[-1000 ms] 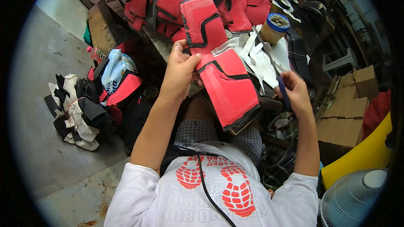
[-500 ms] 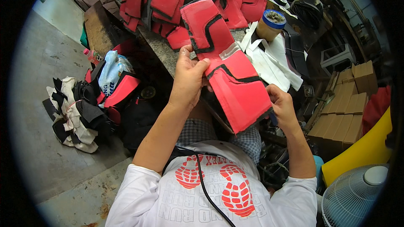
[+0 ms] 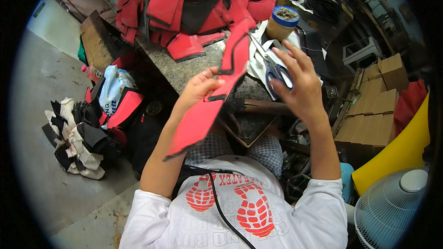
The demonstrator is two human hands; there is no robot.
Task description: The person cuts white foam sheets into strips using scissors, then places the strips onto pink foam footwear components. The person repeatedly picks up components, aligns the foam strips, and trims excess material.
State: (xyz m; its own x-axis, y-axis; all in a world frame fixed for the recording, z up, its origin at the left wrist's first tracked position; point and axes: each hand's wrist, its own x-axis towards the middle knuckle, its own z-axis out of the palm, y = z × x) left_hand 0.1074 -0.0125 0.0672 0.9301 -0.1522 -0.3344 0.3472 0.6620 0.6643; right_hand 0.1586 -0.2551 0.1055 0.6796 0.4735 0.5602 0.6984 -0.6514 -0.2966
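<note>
My left hand (image 3: 198, 87) pinches a long red panel (image 3: 196, 122) with black trim lines near its middle. The panel is turned nearly edge-on and slants from the table down toward my lap. Fingers spread, my right hand (image 3: 304, 87) hovers beside a pair of scissors (image 3: 271, 74) with dark blue handles. Its thumb is close to the handles; whether it touches them I cannot tell. The scissors lie on white strips (image 3: 257, 67) on the table. Beyond the held panel is a heap of similar red panels (image 3: 165, 9).
A jar (image 3: 280, 31) with a blue rim stands behind the scissors. Cardboard boxes (image 3: 369, 113), a yellow sheet (image 3: 392, 145) and a fan (image 3: 392, 212) are at my right. Scraps (image 3: 76, 143) and a blue-white bag (image 3: 112, 90) lie at my left.
My right hand has let go of the panel and moved up and right to the scissors. The panel, held by my left hand alone, has swung down and left, turning edge-on.
</note>
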